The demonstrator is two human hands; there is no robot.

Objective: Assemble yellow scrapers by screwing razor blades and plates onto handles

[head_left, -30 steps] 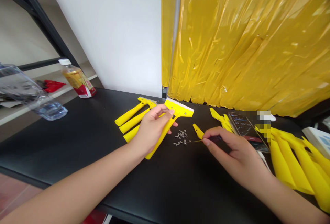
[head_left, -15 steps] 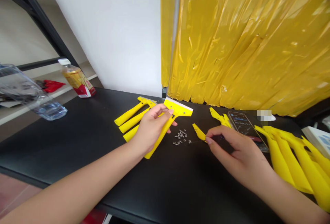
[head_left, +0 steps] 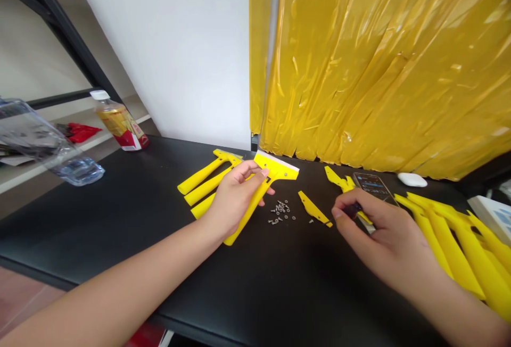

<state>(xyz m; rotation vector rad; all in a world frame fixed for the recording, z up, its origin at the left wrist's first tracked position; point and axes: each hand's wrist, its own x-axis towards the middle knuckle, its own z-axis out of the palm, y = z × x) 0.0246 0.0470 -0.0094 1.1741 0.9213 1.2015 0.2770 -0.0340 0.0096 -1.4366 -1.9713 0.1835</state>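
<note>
My left hand (head_left: 239, 192) is closed around the handle of a yellow scraper (head_left: 275, 168) with a pale blade edge, holding it tilted over the black table. Behind and left of that hand lie several more yellow scrapers (head_left: 203, 174). My right hand (head_left: 371, 224) pinches what looks like a small dark-handled screwdriver (head_left: 352, 209), mostly hidden by the fingers. Just left of those fingertips lies a flat yellow plate (head_left: 313, 209) with holes. Small screws and nuts (head_left: 279, 211) form a loose pile between the hands. One screw (head_left: 311, 221) sits apart, near the plate.
At right, a phone (head_left: 373, 186) lies beside more yellow pieces (head_left: 339, 179), a white case (head_left: 412, 179) and a stack of yellow handles (head_left: 459, 246). Bottles (head_left: 122, 123) stand at far left. A white panel (head_left: 191, 54) and yellow film-wrapped stack (head_left: 359, 70) border the back.
My right hand has shifted a little to the right, uncovering the yellow plate's near end. A single screw now lies farther right, away from the pile. My left hand stays put.
</note>
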